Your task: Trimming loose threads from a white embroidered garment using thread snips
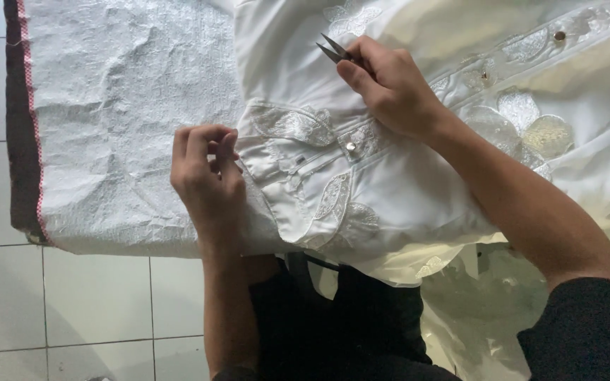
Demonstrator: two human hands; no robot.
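Closest in, the person's dark-clothed lap sits at the bottom of the view, with both forearms reaching up and away from it. Just beyond, the left hand (208, 180) is curled, its fingertips pinched on the edge of the white satin garment with silvery leaf-shaped embroidery (361, 176), near a small metal snap button (350, 146). Farther on, the right hand (390, 85) is closed around a pair of small grey metal thread snips (335, 51), whose short blades point up and to the left, slightly parted, above the cloth.

To trim well here, I judge the left pinch should keep the cloth taut and flat, so that only loose thread, and no satin or embroidery, comes between the blades; the tips want to lie level with the fabric, not dig into it.

Under the garment lies a white woven plastic sheet with a dark border and red-checked edging (107, 106), spread over a floor of pale square tiles (93, 296). More round metal studs (560, 35) dot the embroidered band at the far right.
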